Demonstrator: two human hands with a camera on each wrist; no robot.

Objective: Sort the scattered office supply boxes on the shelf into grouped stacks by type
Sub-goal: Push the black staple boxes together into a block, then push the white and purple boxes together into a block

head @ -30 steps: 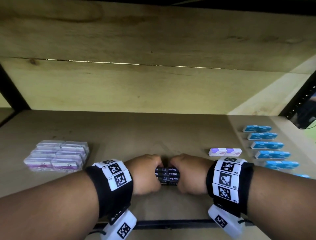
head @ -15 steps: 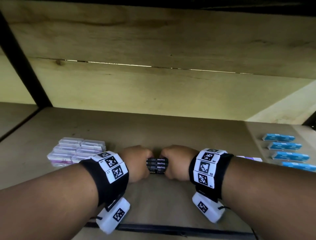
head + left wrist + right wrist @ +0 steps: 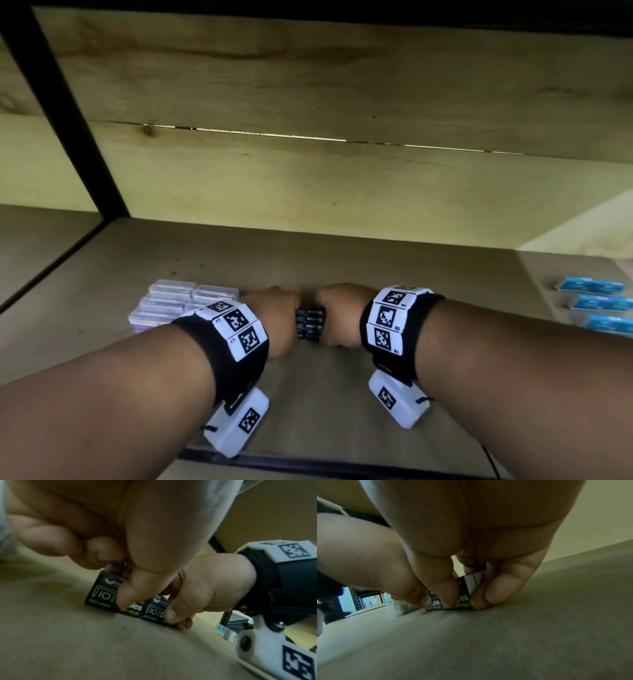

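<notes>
A small block of black staple boxes [image 3: 310, 323] stands on the shelf board [image 3: 329, 404] between my two hands. My left hand [image 3: 274, 322] grips its left side, thumb on the front face and fingers curled behind. My right hand [image 3: 337, 317] grips the right side the same way. The left wrist view shows the black staple boxes [image 3: 101, 595] side by side with both thumbs on their fronts. The boxes [image 3: 462, 595] rest on the board in the right wrist view, pinched between thumb and fingers.
A group of clear, purple-labelled boxes [image 3: 178, 305] sits just left of my left wrist. Blue boxes [image 3: 599, 301] lie in a row at the far right. A black shelf post [image 3: 68, 113] rises at the left, with a wooden back wall [image 3: 342, 188] behind.
Both hands have slid the black staple boxes to the left and further back, closer to the clear purple boxes. The grip on them looks unchanged.
</notes>
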